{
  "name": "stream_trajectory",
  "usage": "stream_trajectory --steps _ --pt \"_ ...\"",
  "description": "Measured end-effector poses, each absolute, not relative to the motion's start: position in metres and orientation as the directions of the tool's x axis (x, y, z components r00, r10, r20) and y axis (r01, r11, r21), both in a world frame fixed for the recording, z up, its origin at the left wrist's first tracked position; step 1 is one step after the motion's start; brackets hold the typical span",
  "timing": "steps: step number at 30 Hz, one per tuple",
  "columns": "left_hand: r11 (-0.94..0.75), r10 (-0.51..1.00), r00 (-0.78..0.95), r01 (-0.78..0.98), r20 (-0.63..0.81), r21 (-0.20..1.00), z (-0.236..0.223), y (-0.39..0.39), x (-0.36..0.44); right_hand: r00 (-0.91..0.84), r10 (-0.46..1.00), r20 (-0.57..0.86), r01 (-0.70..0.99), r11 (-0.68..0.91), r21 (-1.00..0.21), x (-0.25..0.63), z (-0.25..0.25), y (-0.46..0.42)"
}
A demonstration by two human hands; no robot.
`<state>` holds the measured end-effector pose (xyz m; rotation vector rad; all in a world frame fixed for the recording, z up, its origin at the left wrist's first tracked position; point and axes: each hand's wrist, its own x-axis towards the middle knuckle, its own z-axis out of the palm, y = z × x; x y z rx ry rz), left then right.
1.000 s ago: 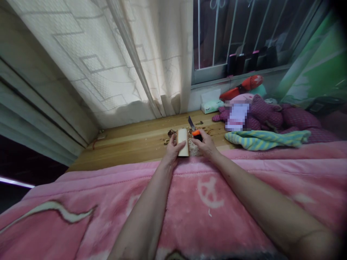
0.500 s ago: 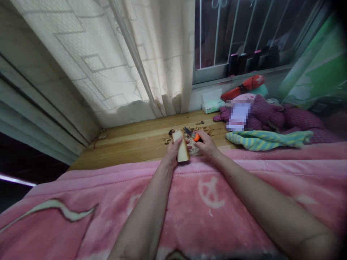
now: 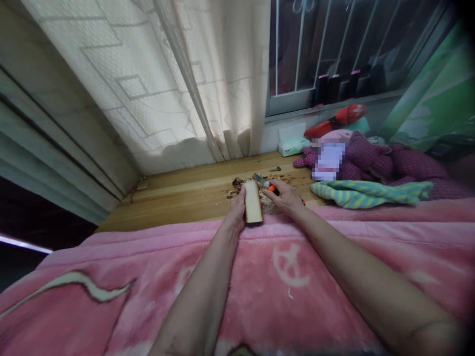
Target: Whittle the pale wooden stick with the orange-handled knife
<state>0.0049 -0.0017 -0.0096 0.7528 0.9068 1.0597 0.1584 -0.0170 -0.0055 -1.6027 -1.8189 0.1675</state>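
A pale, block-shaped piece with brown edges, wood by its look, is gripped along its left side by my left hand. My right hand is closed around the orange and black handle of a utility knife. Its blade points up and left, close to the block's upper right edge; whether it touches I cannot tell. Beneath and around both hands lie brown and pale shavings on the wooden surface.
A pink blanket covers the near side. To the right lie a striped cloth, purple checked plush toys and a phone-like screen. A tissue pack stands by the wall, below the barred window. Curtains hang behind.
The block was turned and tilted in my left hand, then straightened with its pale face up. The knife blade swung down leftward toward the block, and my right hand shifted slightly right.
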Motion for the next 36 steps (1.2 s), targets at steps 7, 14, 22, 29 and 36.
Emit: stream_trajectory --steps 7,14,22,29,36 --pt "0.345 0.937 0.192 -0.364 -0.293 0.865 -0.003 -0.002 0.002 -0.016 0.913 0.408 0.851 0.227 -0.474 0.160 -0.010 -0.014" --pt "0.411 0.903 0.292 -0.375 -0.314 0.831 -0.004 0.000 0.000 -0.052 0.925 0.376 0.850 0.238 -0.469 0.155 -0.008 -0.019" --pt "0.492 0.868 0.288 -0.390 -0.404 0.778 -0.007 0.004 0.001 -0.036 0.953 0.300 0.870 0.177 -0.459 0.147 -0.003 -0.026" --pt "0.514 0.856 0.295 -0.388 -0.425 0.765 -0.009 0.008 -0.001 -0.009 0.959 0.282 0.912 0.124 -0.392 0.148 -0.006 -0.024" --pt "0.510 0.860 0.260 -0.415 -0.438 0.754 -0.006 0.008 0.000 -0.051 0.956 0.290 0.933 0.149 -0.328 0.145 -0.003 -0.028"
